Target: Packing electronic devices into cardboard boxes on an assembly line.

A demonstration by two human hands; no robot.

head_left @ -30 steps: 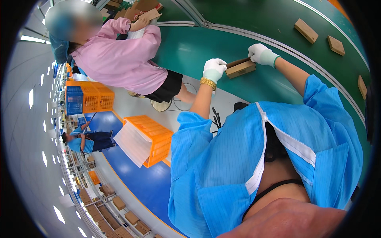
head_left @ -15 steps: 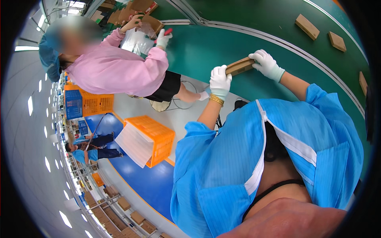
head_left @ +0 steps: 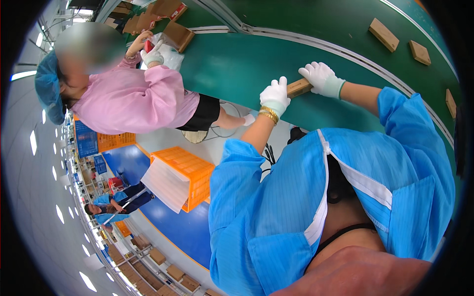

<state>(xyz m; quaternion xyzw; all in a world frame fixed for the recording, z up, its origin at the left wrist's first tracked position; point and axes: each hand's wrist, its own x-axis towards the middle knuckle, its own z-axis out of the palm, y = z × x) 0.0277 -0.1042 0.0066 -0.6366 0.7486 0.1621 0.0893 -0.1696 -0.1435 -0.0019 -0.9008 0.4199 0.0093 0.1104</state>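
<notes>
A small flat brown cardboard box (head_left: pixel 299 88) is held between my two white-gloved hands above the green bench (head_left: pixel 237 69). My left hand (head_left: pixel 275 96) closes round the box's left end, with a gold bracelet at that wrist. At the other end, my right hand (head_left: pixel 321 79) grips the box with its fingers bent over the edge. Printing shows on the side of the box facing me. The undersides of my fingers are hidden.
Beyond a metal rail, several brown boxes (head_left: pixel 384 35) lie on a dark green surface. At my left a co-worker in pink (head_left: pixel 128 96) handles a red item (head_left: pixel 148 46) near clear plastic and open cartons (head_left: pixel 177 35). An orange crate (head_left: pixel 183 170) stands on the floor; another person (head_left: pixel 111 204) is farther off.
The box has turned slightly between my hands, and the left hand has shifted a little down. The co-worker's gloved hand with the red item has moved left, toward their other hand.
</notes>
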